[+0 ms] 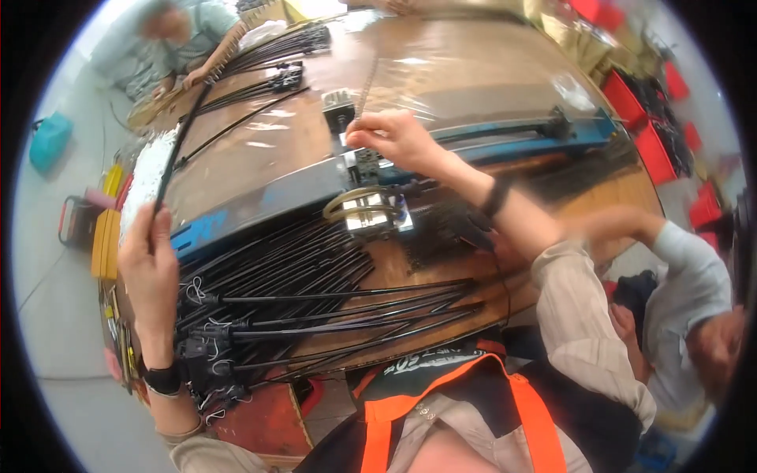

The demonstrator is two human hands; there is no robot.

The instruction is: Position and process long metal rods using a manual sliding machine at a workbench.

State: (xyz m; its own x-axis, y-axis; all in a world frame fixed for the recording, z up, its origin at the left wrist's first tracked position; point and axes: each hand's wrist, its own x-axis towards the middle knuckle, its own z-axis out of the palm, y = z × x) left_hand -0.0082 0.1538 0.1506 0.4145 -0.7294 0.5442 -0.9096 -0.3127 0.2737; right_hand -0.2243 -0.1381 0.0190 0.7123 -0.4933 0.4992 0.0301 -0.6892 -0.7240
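Rods [268,268] lie in a big black pile nearest the person, with white strings on their thick ends. Just beyond their left side is the left hand [150,256], its fingers curled shut around one black rod [175,154]. That rod slants away past the left end of the blue rail [544,143], with a coil at its far end. On the rail's near side sits a shiny metal block [367,217]. Above the rail is the right hand [398,142], thumb and finger pressed together. They look to be pinching a thin spring [368,85] that goes up and away from them.

To do this well, I think the left hand should hold its rod still, and the right should pinch softly and pull straight, so nothing kinks or snags.

Farther off, more rods [272,47] lie near another person [193,31].
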